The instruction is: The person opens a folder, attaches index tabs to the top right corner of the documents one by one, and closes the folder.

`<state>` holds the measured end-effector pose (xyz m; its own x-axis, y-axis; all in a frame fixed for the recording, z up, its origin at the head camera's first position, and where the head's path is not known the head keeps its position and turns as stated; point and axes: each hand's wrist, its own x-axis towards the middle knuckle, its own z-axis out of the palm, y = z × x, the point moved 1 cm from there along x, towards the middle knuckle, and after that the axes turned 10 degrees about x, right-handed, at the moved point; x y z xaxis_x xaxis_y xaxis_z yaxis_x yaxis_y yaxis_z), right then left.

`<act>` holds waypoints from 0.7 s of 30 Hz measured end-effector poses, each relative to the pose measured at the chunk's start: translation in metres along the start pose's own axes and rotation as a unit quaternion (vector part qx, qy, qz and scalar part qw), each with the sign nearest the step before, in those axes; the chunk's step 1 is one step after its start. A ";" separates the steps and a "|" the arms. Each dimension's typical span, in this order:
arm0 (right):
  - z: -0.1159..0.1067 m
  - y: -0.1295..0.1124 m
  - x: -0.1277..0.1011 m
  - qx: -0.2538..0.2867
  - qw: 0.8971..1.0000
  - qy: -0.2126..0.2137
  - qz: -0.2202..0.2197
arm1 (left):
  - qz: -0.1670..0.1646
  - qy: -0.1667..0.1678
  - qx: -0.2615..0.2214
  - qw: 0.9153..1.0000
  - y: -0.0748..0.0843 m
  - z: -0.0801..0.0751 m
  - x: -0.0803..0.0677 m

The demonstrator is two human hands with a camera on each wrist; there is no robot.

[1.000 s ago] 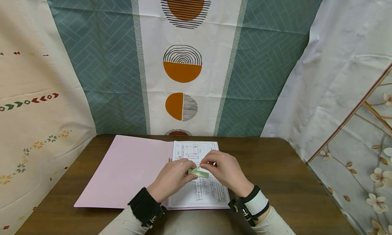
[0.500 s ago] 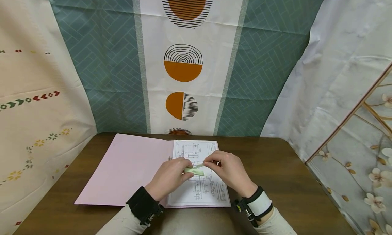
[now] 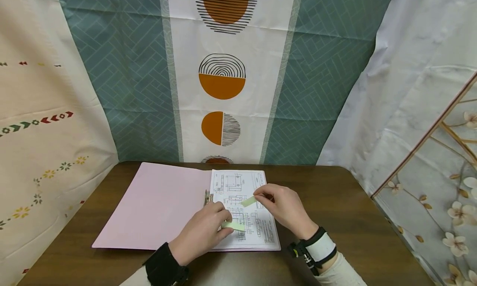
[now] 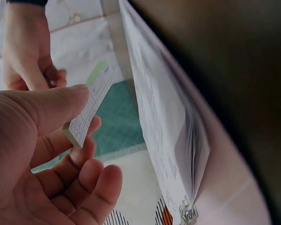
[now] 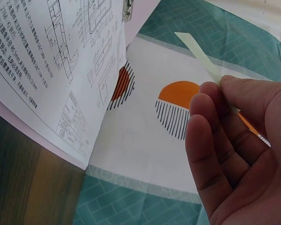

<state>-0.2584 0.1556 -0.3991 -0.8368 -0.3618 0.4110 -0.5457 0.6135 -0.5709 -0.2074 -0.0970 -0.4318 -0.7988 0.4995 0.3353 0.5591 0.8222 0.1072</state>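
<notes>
- Gripping a small pad of green sticky notes (image 3: 232, 225), the left hand (image 3: 201, 236) pinches it between thumb and curled fingers, low over the printed sheet (image 3: 244, 211).
- From the left wrist view, the thumb (image 4: 47, 105) presses on the pad's (image 4: 89, 105) side while the fingers curl beneath it; the pad stands tilted, its green edge uppermost.
- The right hand (image 3: 285, 209) pinches a single green note strip (image 3: 248, 201) between thumb and forefinger, held just above the upper middle of the sheet.
- In the right wrist view the strip (image 5: 196, 51) sticks out from the fingertips (image 5: 210, 112), thin and edge-on, clear of the paper.
- The two hands are apart, the left nearer the person, the right farther up and to the right; the strip and the pad do not touch.
- The sheet bears line drawings and text and lies on the right half of an open pink folder (image 3: 156, 207), with a metal clip (image 3: 206, 197) at the spine.
- The folder lies flat on a dark wooden table (image 3: 335, 203).
- Patterned cloths (image 3: 223, 70) hang behind and beside the table.
- Both wrists carry dark straps (image 3: 164, 269).
</notes>
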 end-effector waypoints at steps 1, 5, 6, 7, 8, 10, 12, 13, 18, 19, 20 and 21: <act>0.000 0.000 0.000 0.000 1.000 -0.001 0.002 | 0.007 0.000 0.002 1.000 0.002 0.000 -0.002; 0.000 0.000 0.000 0.003 1.000 -0.003 0.009 | 0.041 -0.004 0.006 0.999 0.011 -0.002 -0.011; 0.001 0.000 0.000 0.003 1.000 -0.004 0.009 | 0.051 -0.007 0.007 0.999 0.014 -0.003 -0.013; 0.000 0.000 0.000 0.004 1.000 -0.003 0.010 | 0.061 -0.009 0.007 0.998 0.016 -0.002 -0.015; 0.000 0.000 0.000 0.004 1.000 -0.003 0.011 | 0.070 -0.013 0.008 0.997 0.018 -0.002 -0.017; 0.001 0.000 0.000 0.003 1.000 -0.002 0.012 | 0.084 -0.021 0.007 0.996 0.021 -0.002 -0.019; 0.001 0.000 0.000 0.003 1.000 -0.003 0.012 | 0.094 -0.026 0.008 0.995 0.024 0.000 -0.021; 0.001 0.001 0.000 0.002 1.000 -0.003 0.011 | 0.098 -0.027 0.011 0.995 0.025 0.001 -0.021; 0.002 0.001 0.000 -0.001 1.000 -0.001 0.008 | 0.114 -0.039 0.023 0.992 0.028 0.005 -0.025; 0.002 0.001 0.000 -0.002 1.000 0.000 0.009 | 0.117 -0.045 0.025 0.992 0.028 0.006 -0.025; 0.002 0.001 0.000 -0.002 1.000 0.000 0.010 | 0.119 -0.051 0.027 0.991 0.028 0.007 -0.026; 0.002 0.001 -0.001 -0.001 1.000 -0.001 0.012 | 0.120 -0.056 0.030 0.991 0.028 0.008 -0.026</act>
<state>-0.2587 0.1553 -0.4012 -0.8493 -0.3481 0.3968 -0.5259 0.6231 -0.5789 -0.1727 -0.0850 -0.4452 -0.6661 0.7066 0.2389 0.7241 0.6894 -0.0204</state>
